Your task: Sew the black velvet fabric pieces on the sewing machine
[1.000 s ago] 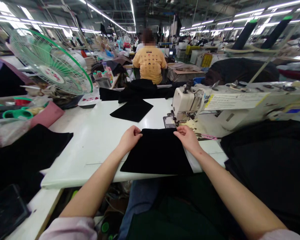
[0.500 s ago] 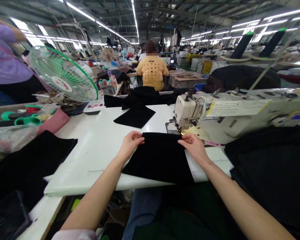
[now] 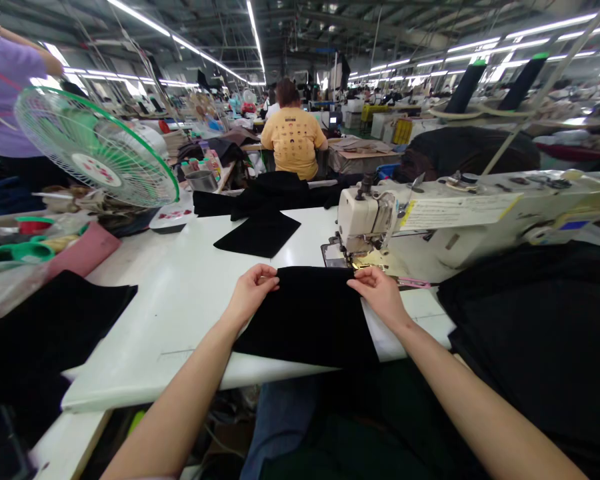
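Observation:
A black fabric panel [image 3: 313, 317] lies on the white sewing table [image 3: 180, 320], its near edge hanging slightly over the table's front. My left hand [image 3: 253, 290] pinches its far left corner between thumb and fingers. At the far right corner, my right hand [image 3: 380, 293] grips the same panel in a pinch. The far edge is held straight between both hands, just in front of the sewing machine's head [image 3: 363, 223]. Pink-handled thread snips [image 3: 414, 283] lie beside my right hand. Beyond the panel rests another black fabric piece [image 3: 260, 233].
A green-rimmed fan [image 3: 97, 150] stands at the back left, near thread spools [image 3: 23, 252]. Black fabric is stacked on the right [image 3: 535, 320] and spread on the left [image 3: 55, 327]. A co-worker in a yellow shirt [image 3: 294, 143] sits ahead; another person in purple [image 3: 10, 100] stands at left.
The whole view has shifted, so things appear a little further left. Both hands keep their pinch on the black fabric panel, which stays in about the same place on the table.

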Tool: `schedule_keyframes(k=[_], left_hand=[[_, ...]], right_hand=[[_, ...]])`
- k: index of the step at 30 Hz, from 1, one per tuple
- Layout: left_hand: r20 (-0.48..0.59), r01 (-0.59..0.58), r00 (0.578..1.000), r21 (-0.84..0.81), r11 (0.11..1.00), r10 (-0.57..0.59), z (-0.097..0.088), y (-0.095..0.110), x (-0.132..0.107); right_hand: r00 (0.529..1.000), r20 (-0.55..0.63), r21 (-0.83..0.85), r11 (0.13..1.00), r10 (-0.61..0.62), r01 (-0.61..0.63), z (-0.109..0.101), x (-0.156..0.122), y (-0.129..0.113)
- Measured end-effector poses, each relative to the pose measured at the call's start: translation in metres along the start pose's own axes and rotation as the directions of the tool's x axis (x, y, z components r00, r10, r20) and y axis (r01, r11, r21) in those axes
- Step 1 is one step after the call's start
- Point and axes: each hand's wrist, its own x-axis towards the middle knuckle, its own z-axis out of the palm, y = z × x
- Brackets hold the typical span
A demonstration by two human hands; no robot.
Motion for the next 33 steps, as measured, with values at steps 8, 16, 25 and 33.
schedule_keyframes(k=[8, 16, 25, 33], left_hand=[[0.024, -0.005, 1.000, 0.025, 1.000, 0.005, 0.001, 0.004, -0.004], [-0.001, 0.017, 1.000, 0.031, 0.999, -0.017, 0.001, 0.003, -0.007], [0.029, -0.011, 1.000, 0.017, 1.000, 0.011, 0.004, 0.004, -0.007], [0.001, -0.084, 0.996, 0.084, 0.993, 0.084, 0.007, 0.001, -0.006]], right_hand=[[0.999, 0.041, 0.003, 1.000, -0.016, 0.016, 0.000, 0.000, 0.002], [0.995, 0.098, -0.010, 1.000, 0.006, -0.005, -0.005, 0.002, 0.006], [0.996, 0.082, -0.052, 0.998, -0.019, 0.024, -0.006, 0.000, -0.001], [0.997, 0.076, -0.052, 0.998, -0.016, 0.020, -0.005, -0.001, -0.003]])
